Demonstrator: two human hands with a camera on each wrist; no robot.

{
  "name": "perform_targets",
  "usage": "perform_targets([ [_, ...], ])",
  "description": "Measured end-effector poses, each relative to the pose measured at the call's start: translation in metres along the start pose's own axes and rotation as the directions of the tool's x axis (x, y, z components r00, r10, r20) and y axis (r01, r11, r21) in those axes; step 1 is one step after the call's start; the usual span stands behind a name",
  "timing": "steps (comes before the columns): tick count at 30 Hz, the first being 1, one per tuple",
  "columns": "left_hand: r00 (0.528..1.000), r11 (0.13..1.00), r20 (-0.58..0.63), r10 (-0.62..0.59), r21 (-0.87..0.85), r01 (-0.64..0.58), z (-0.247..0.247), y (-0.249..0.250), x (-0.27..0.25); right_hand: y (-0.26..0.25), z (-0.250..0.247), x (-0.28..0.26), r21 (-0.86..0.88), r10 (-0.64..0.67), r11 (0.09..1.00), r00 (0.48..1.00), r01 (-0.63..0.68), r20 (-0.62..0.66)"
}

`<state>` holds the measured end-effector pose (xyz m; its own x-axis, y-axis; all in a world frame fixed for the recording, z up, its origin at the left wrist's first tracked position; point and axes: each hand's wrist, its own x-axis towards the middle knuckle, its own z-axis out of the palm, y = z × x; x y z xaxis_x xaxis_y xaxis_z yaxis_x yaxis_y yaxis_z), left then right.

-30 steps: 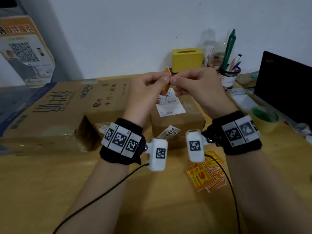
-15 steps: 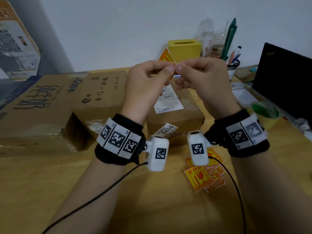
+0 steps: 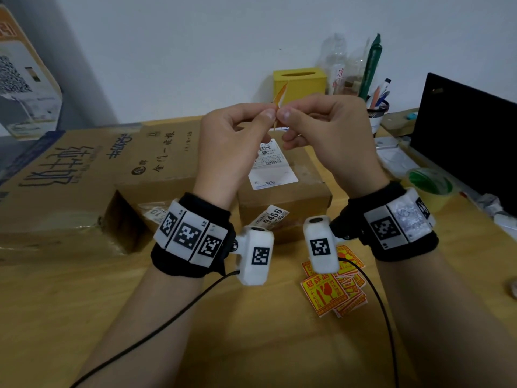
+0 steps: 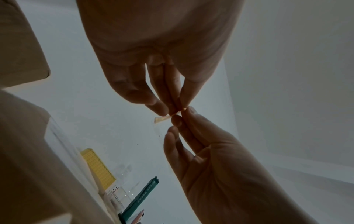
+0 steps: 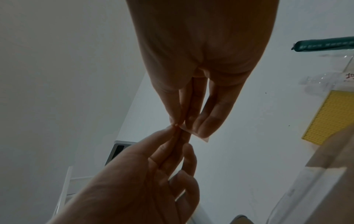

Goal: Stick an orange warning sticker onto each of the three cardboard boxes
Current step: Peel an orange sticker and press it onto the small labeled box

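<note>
Both hands are raised above the boxes and pinch one orange sticker [image 3: 280, 98] between thumb and fingertips. It stands nearly edge-on above them. My left hand [image 3: 268, 115] holds it from the left, my right hand [image 3: 284, 115] from the right, fingertips almost touching. The left wrist view shows a pale corner of the sticker [image 4: 162, 119] at my left hand [image 4: 175, 111]. The right wrist view shows the sticker [image 5: 200, 134] under my right hand [image 5: 182, 124]. Below lie a large flat box [image 3: 84, 169], a middle box [image 3: 167, 196] and a small labelled box [image 3: 305, 191].
A loose pile of orange stickers [image 3: 333, 292] lies on the wooden table [image 3: 84, 317] near my right wrist. At the back stand a yellow box [image 3: 299, 82], clear bottles [image 3: 337, 65] and a pen cup [image 3: 377, 110]. A black laptop [image 3: 464, 135] and a green tape roll [image 3: 430, 183] are at the right.
Both hands have risen a little while still pinching the sticker. Its printed face showed half a second ago; now it stands nearly edge-on.
</note>
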<state>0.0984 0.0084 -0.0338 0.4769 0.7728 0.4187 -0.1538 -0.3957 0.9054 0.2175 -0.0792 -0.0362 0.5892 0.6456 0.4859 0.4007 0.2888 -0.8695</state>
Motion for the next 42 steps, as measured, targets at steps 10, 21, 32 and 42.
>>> perform_targets([
  [10, 1.0, 1.0, 0.018, 0.003, 0.021, -0.003, -0.0012, 0.001, -0.0003, -0.002, -0.0024, 0.0008, -0.003, 0.019, 1.0, 1.0, -0.019, 0.013],
  [21, 0.999, 0.999, 0.025, 0.028, 0.021, -0.029, -0.0006, 0.001, -0.0011, -0.0032, -0.0023, 0.0012, -0.027, 0.011, 1.0, 1.0, -0.011, 0.008],
  [32, 1.0, 1.0, -0.008, -0.02, 0.019, 0.02, -0.0015, -0.0017, 0.0011, -0.0062, -0.0015, -0.0006, -0.032, 0.016, 0.999, 1.0, -0.016, -0.002],
  [42, 0.991, 0.995, -0.098, -0.094, -0.034, 0.091, -0.0094, 0.0004, 0.0064, -0.0026, -0.0014, 0.0026, -0.007, 0.083, 0.996, 0.995, -0.084, -0.049],
])
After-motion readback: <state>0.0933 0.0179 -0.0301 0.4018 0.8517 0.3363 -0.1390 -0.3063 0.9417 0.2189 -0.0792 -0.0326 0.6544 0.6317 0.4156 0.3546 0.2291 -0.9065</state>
